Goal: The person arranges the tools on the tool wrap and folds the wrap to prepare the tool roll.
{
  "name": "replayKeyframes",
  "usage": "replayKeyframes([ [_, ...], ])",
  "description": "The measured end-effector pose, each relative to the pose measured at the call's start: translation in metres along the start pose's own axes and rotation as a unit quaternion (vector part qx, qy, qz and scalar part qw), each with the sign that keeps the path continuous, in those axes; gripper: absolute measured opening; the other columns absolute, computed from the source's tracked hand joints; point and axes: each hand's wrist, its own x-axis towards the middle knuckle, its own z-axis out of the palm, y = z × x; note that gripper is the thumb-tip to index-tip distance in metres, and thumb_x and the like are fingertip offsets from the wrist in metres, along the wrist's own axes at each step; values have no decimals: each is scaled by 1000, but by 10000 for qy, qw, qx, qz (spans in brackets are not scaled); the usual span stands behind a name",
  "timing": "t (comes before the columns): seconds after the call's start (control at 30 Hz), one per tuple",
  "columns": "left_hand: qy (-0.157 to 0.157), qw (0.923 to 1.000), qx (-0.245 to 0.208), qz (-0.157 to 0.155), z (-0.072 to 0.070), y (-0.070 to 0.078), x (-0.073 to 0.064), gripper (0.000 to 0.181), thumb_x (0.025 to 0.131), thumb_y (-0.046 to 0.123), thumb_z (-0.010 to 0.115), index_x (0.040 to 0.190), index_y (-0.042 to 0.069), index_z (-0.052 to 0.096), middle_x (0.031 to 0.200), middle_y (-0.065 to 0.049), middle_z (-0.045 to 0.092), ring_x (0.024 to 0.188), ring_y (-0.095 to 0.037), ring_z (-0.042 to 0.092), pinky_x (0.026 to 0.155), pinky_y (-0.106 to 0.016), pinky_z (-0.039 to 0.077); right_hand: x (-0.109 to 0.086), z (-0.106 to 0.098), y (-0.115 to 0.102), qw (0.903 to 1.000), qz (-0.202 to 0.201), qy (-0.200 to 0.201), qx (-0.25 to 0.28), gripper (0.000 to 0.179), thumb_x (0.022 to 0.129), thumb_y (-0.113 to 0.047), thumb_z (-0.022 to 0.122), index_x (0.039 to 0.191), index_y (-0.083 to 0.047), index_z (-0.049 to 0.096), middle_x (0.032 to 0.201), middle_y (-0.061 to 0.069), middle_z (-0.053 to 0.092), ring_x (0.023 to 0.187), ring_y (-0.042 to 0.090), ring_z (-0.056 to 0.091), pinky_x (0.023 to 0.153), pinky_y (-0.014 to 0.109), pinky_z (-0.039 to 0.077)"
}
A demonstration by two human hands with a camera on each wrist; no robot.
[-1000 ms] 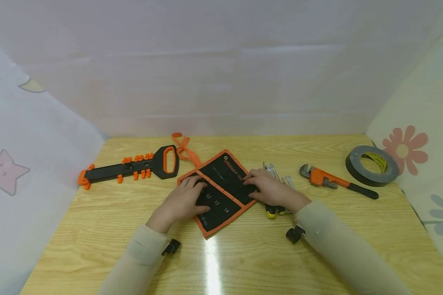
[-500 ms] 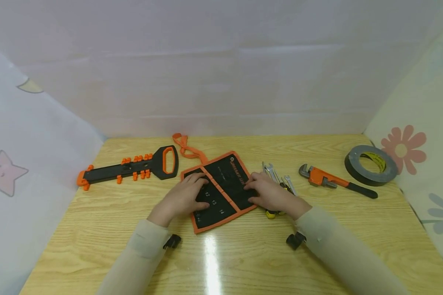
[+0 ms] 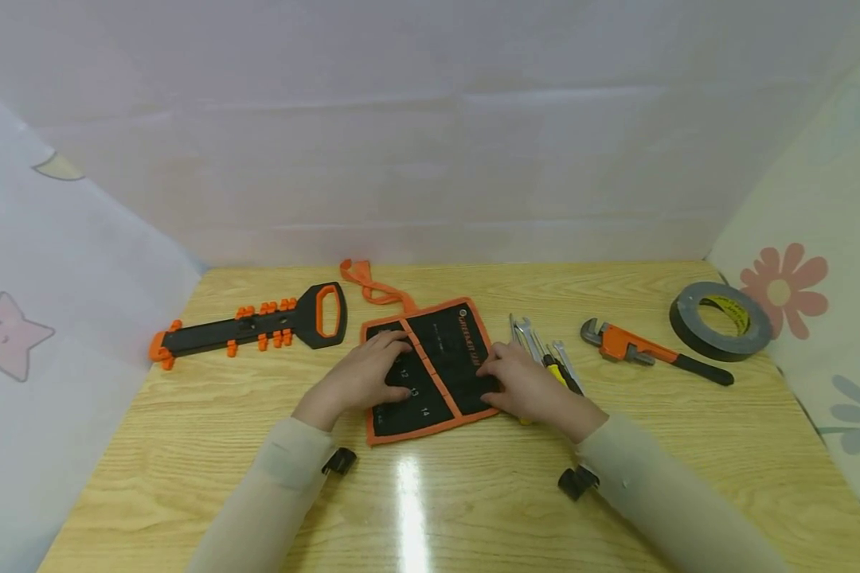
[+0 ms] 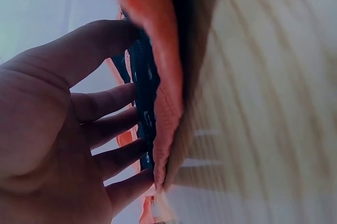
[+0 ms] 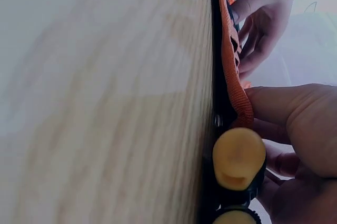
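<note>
A black cloth tool pouch (image 3: pixel 450 338) with orange trim and printed size numbers lies flat and unfolded in the middle of the table. My left hand (image 3: pixel 361 378) rests on its left part, fingers spread and lightly bent; in the left wrist view the fingertips touch the dark cloth behind the orange trim (image 4: pixel 168 87). At the right edge, my right hand (image 3: pixel 526 386) touches the cloth with loosely bent fingers. Under and beside that hand lie several wrenches (image 3: pixel 525 328) and yellow-and-black screwdrivers (image 3: pixel 556 372), partly hidden. A yellow handle end (image 5: pixel 239 155) shows close up in the right wrist view.
A black rack with orange clips (image 3: pixel 222 334) lies on the left. To the right are an orange pipe wrench (image 3: pixel 619 344) and a roll of grey tape (image 3: pixel 691 322). The pouch's orange tie strap (image 3: pixel 376 290) trails towards the back wall. Patterned sheets flank the table.
The pouch has turned clockwise under both hands, its top edge shifting right and its lower corner left. More of the screwdrivers shows beside my right hand.
</note>
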Motion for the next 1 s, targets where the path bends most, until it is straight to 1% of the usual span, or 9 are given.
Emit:
replayKeyframes([
  [0.23,-45,9999,-15,150,0,-1,6,72,97,39,82,157,9,53,176,-15,34,165,-41,27,130,-66,29,-6,2,-8,9998,108,164,-54,33,93,-20,88,119,-2,80,110,4,63,99,20,54,84,35,51],
  [0.4,-99,9997,-76,202,-1,0,8,72,97,37,83,157,9,54,176,-13,34,166,-41,26,130,-67,28,-11,5,-12,9994,301,162,-102,33,93,-21,87,119,-2,80,108,3,62,98,19,53,83,34,49],
  [0.5,-131,9996,-116,223,-1,1,9,72,97,36,83,157,10,53,177,-12,33,166,-41,24,130,-66,28,-13,5,-15,9991,329,201,-166,33,94,-21,87,119,-1,80,107,4,63,97,19,54,82,35,49],
  [0.67,-155,9993,-190,291,0,0,13,73,97,35,83,158,11,52,178,-10,31,167,-40,23,131,-65,28,-16,6,-19,9988,394,237,-184,33,93,-20,87,118,1,80,106,5,63,100,22,57,88,41,53],
  [0.9,-248,9990,-244,280,-1,3,16,74,96,33,84,159,10,52,178,-10,30,167,-39,21,131,-65,27,-19,7,-19,9986,378,301,-220,32,92,-18,88,116,1,80,103,4,62,96,20,54,82,35,50],
  [1.0,-285,9990,-253,250,0,4,16,74,97,33,84,159,10,52,178,-10,29,168,-39,21,131,-65,26,-20,8,-19,9984,379,329,-244,32,92,-18,89,115,1,80,103,4,62,97,21,55,83,36,50],
])
